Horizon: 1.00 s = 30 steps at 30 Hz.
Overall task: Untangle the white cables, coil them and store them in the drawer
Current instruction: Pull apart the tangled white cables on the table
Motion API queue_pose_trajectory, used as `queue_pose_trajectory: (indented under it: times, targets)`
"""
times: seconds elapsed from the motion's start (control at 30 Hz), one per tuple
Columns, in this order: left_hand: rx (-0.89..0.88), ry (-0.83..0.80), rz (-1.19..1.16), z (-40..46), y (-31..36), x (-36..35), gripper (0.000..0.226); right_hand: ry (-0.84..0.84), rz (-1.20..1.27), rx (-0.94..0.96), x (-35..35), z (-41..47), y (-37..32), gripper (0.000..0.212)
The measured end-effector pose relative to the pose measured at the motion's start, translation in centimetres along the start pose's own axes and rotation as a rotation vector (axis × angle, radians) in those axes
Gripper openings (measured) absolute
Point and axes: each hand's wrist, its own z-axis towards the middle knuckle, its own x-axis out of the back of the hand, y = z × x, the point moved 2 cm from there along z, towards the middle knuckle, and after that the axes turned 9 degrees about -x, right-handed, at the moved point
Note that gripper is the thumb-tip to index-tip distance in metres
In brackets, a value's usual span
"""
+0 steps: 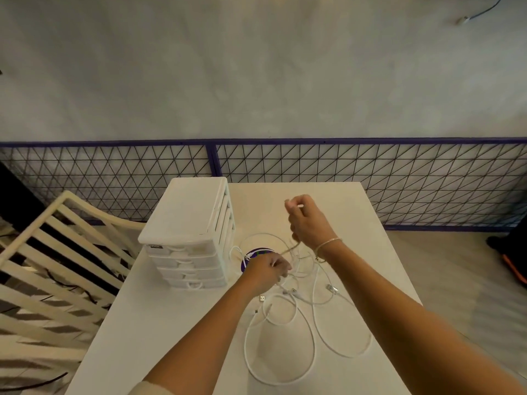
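Note:
A tangle of white cables (310, 317) lies spread in loops across the middle of the white table (159, 332), with several plug ends showing. My left hand (268, 270) is low over the knot and grips cable strands near the tabletop. My right hand (306, 218) is raised above the table and pinches a cable end, with a strand running taut down to the tangle. The white drawer unit (191, 238) stands at the table's left, its stacked drawers closed.
A round purple-and-white object (256, 253) lies on the table beside the drawer unit, partly under the cables. A cream slatted chair (54, 263) stands left of the table. A dark wire-mesh railing (370, 172) runs behind it.

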Motion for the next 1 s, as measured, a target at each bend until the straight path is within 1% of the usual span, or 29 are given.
queue_pose_trajectory:
  times: [0.07, 0.17, 0.23, 0.33, 0.43, 0.5, 0.6, 0.67, 0.8, 0.9, 1.0]
  targets:
    - [0.016, 0.013, -0.013, -0.4, -1.0, 0.6, 0.013, 0.014, 0.126, 0.003, 1.4, 0.1, -1.7, 0.02]
    - [0.072, 0.101, -0.06, -0.8, -3.1, 1.4, 0.009, 0.044, 0.169, 0.021, 3.6, 0.3, -3.5, 0.019]
    - [0.079, 0.122, -0.027, -0.9, -3.7, 2.0, 0.01, 0.059, 0.172, 0.021, 4.4, 0.4, -3.8, 0.018]
    - [0.093, 0.108, 0.088, -1.2, -3.9, 2.6, 0.018, 0.091, 0.184, 0.008, 5.0, 0.5, -4.1, 0.029]
    - [0.119, 0.121, 0.132, -1.4, -4.3, 2.9, 0.024, 0.092, 0.197, 0.035, 5.5, 0.3, -4.6, 0.024]
    - [0.091, 0.182, 0.05, -1.2, -3.7, 3.2, 0.029, 0.058, 0.176, 0.057, 5.6, 0.2, -4.7, 0.025]
    - [0.014, 0.257, -0.141, -0.6, -0.9, 3.7, 0.029, 0.049, 0.12, 0.082, 5.6, 0.1, -4.5, 0.029]
    - [-0.051, 0.271, -0.151, -0.1, 1.3, 4.2, 0.03, 0.078, 0.067, 0.095, 5.4, 0.1, -4.4, 0.028]
    - [-0.108, 0.235, -0.064, 0.0, 4.1, 4.3, 0.036, 0.109, -0.056, 0.124, 4.7, 0.1, -3.7, 0.029]
    - [-0.079, 0.169, -0.009, -0.4, 3.8, 3.4, 0.037, 0.116, -0.123, 0.099, 4.2, 0.2, -2.5, 0.031]
    - [-0.01, 0.068, -0.03, -0.8, 2.6, 2.2, 0.038, 0.099, -0.181, 0.032, 4.0, 0.3, -1.0, 0.033]
